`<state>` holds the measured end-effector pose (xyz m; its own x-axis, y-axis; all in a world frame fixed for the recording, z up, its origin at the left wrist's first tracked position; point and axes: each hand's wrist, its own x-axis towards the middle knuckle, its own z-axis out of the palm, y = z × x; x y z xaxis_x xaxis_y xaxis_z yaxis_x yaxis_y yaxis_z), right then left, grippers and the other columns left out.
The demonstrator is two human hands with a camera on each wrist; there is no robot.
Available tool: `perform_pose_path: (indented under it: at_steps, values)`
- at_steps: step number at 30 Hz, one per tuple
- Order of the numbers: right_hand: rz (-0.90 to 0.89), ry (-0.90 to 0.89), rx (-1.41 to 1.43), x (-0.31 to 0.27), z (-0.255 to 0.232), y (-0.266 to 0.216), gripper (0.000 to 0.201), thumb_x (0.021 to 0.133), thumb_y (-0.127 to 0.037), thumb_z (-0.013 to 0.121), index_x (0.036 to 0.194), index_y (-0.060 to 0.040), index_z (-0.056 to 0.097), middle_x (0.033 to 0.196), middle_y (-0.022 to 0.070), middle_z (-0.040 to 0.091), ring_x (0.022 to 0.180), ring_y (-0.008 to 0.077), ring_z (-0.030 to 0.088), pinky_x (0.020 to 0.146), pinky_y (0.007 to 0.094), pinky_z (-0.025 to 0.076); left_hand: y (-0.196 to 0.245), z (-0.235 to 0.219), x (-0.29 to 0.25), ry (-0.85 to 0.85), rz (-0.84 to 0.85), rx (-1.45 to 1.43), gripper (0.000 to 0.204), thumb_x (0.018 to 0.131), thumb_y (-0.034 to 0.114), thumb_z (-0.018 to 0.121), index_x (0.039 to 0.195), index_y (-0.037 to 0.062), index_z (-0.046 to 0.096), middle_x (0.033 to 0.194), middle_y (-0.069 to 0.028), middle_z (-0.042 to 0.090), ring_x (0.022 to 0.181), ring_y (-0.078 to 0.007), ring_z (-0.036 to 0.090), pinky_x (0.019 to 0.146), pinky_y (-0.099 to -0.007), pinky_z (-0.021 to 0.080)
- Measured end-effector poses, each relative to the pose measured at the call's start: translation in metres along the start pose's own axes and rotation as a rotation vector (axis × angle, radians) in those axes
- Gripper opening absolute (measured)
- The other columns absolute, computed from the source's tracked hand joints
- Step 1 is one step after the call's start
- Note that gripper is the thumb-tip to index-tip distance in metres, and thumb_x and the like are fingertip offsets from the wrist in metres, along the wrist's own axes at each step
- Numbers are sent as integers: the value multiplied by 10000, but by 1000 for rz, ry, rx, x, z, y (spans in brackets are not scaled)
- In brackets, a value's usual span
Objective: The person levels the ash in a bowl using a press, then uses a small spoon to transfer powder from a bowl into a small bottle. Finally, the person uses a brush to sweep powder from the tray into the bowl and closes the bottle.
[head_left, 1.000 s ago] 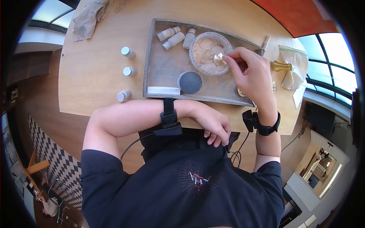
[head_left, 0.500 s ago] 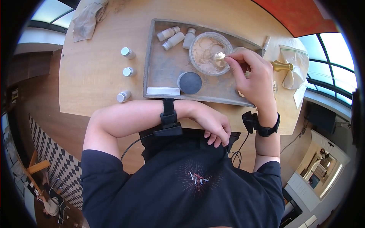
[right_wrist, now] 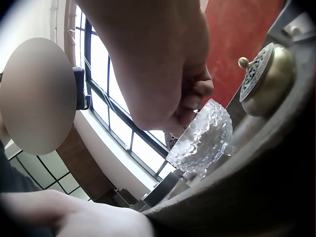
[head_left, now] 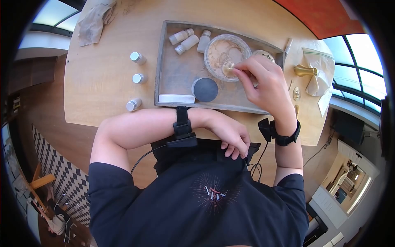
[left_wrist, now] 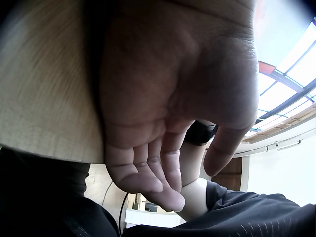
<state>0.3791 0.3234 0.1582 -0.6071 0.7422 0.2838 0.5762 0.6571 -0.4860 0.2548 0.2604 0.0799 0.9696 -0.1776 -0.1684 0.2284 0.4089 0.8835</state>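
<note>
My right hand [head_left: 240, 71] pinches a small brass spoon [head_left: 227, 68] and holds its head over the near rim of a cut-glass bowl [head_left: 222, 49] of tan powder. The bowl stands in a grey wooden tray [head_left: 175, 76]. From the right wrist view the curled fingers [right_wrist: 195, 96] hover just above the glass bowl [right_wrist: 202, 140]. My left hand [head_left: 232, 138] rests at the table's near edge with its forearm lying along it. Its fingers [left_wrist: 158, 173] hang loosely curled and hold nothing.
The tray also holds three small bottles [head_left: 187, 40], a black round lid [head_left: 205, 89], a white block [head_left: 177, 98] and a brass lidded pot [right_wrist: 269, 79]. Three silver-capped vials [head_left: 139, 78] stand left of it. A cloth [head_left: 94, 20] lies far left; a brass piece [head_left: 304, 71] and plastic bag [head_left: 321, 66] lie right.
My right hand has carried the spoon leftward across the bowl toward its near rim, uncovering the brass pot behind it. The left hand has not moved.
</note>
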Motion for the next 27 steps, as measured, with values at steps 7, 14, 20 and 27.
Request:
perform_pose_path:
  at_steps: [7, 14, 20, 27]
  values:
    - [8, 16, 20, 3, -8, -4, 79, 876, -72, 754, 895, -38, 685, 805, 122, 672, 745, 333, 655, 662, 409, 521, 0, 0, 0, -4, 4, -15, 371, 982, 326, 634, 1077, -25, 706, 928, -69, 744, 755, -131, 692, 648, -277, 518]
    - [-101, -30, -25, 9, 1, -4, 90, 892, -99, 742, 885, -48, 669, 828, 117, 669, 762, 330, 656, 664, 411, 526, 1, 0, 0, -5, 2, -11, 363, 982, 320, 630, 1074, -23, 704, 930, -67, 744, 760, -128, 693, 650, -276, 517]
    - [-124, -78, -74, 16, 3, -10, 102, 871, -67, 765, 887, -32, 671, 813, 123, 668, 747, 337, 642, 673, 403, 511, 0, 0, 0, -8, 3, -10, 363, 983, 320, 630, 1081, -22, 703, 930, -68, 744, 761, -129, 693, 653, -277, 518]
    - [-92, -73, -7, 17, -2, -5, 97, 884, -88, 727, 925, -45, 650, 827, 121, 655, 789, 339, 652, 687, 410, 521, 0, 1, 0, -7, 4, -14, 362, 987, 317, 631, 1077, -26, 703, 931, -71, 745, 761, -131, 696, 653, -275, 523]
